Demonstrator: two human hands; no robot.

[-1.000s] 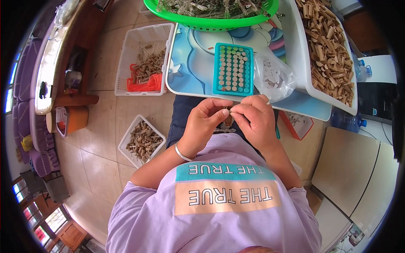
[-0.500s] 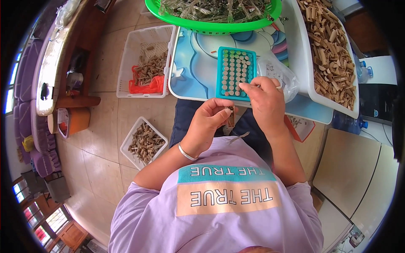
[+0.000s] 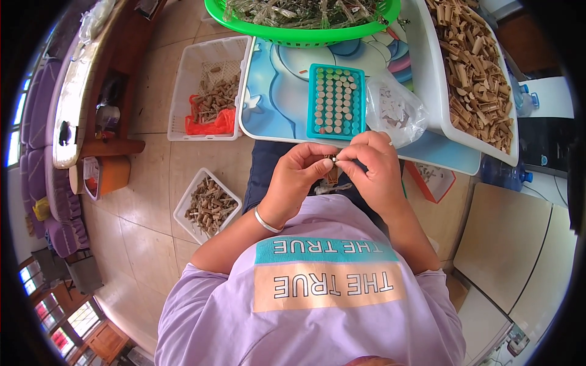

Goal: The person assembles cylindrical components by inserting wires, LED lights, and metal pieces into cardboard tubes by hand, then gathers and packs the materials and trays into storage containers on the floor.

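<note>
My left hand (image 3: pixel 297 177) is closed, holding a small brown piece (image 3: pixel 332 175) upright above my lap. A tiny pale round disc (image 3: pixel 334 159) is pinched by my right hand (image 3: pixel 373 166) at the top of that piece. The fingertips of both hands nearly meet there and partly hide it. Thin clear wire (image 3: pixel 332 188) trails below onto my lap. Just beyond my hands, a teal tray (image 3: pixel 311 104) on the table bears rows of round silvery discs (image 3: pixel 329 100), with gaps in the right-hand columns.
A clear plastic bag (image 3: pixel 400 113) lies right of the tray. Behind stands a green basket (image 3: pixel 293 35) of wire bundles. A large white tub (image 3: pixel 442 91) of brown pieces is at right, a red box (image 3: pixel 436 190) below. Left are a white crate (image 3: pixel 177 100) and smaller tub (image 3: pixel 182 213).
My right hand has come from the tray's lower right corner toward me, bringing a disc to the brown piece in my left hand. The tray appears slightly shifted left in view.
</note>
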